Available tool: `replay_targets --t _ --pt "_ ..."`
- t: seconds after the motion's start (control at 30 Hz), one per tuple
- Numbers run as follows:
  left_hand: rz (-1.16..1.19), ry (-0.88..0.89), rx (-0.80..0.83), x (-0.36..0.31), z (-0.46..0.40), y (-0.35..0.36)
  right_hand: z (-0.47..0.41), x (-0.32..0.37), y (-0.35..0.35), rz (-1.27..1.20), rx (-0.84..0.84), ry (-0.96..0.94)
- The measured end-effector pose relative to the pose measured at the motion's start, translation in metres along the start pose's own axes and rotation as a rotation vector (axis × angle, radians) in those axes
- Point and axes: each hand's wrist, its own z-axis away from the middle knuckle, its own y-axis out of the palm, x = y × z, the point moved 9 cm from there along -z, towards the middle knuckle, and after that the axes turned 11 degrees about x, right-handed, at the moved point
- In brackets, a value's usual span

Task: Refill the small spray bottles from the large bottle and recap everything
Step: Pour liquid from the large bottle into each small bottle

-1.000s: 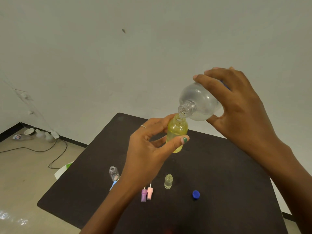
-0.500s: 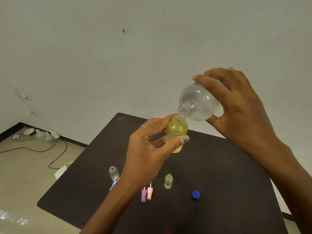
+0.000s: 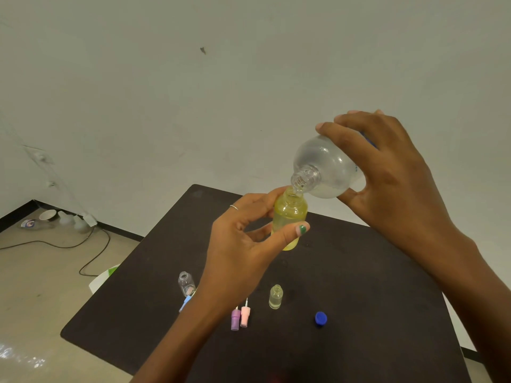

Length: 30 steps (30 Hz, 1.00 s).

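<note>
The left hand (image 3: 243, 244) holds a small yellow bottle (image 3: 289, 217) upright in the air above the dark worktop (image 3: 359, 272), with the thumb across the bottle's front and the fingers curled round its far side. A thin ring sits on one finger and the thumbnail is painted green. The bottle is uncapped and its yellowish body looks filled most of the way up.

The right hand (image 3: 387, 172) grips the large clear bottle (image 3: 326, 170) from above, fingers spread over its rounded shoulder and the thumb beneath. This bottle is tipped steeply, its open threaded neck pointing down and to the left, with the mouth right at the small bottle's opening. Whether the two rims touch cannot be told.

On the worktop below the hands stand two more small bottles without caps: a clear one (image 3: 187, 283) to the left, partly behind the left forearm, and a pale yellowish one (image 3: 275, 297) nearer the middle. A purple spray cap (image 3: 235, 319) and a pink spray cap (image 3: 245, 315) lie side by side, touching or nearly so, between those two bottles. A light blue spray cap (image 3: 184, 304) shows just below the clear bottle, mostly hidden by the forearm. A dark blue screw cap (image 3: 320, 318) lies apart to the right of the pale bottle.

On the floor to the left, a black cable (image 3: 91, 252) runs toward the wall.
</note>
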Motion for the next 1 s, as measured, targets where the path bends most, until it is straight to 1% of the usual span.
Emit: replay_targets --t 1.0 --pt "0.007 0.000 -0.006 0.0007 -0.0005 -0.0009 -0.0010 0.0000 -0.0003 0.008 -0.004 -0.004"
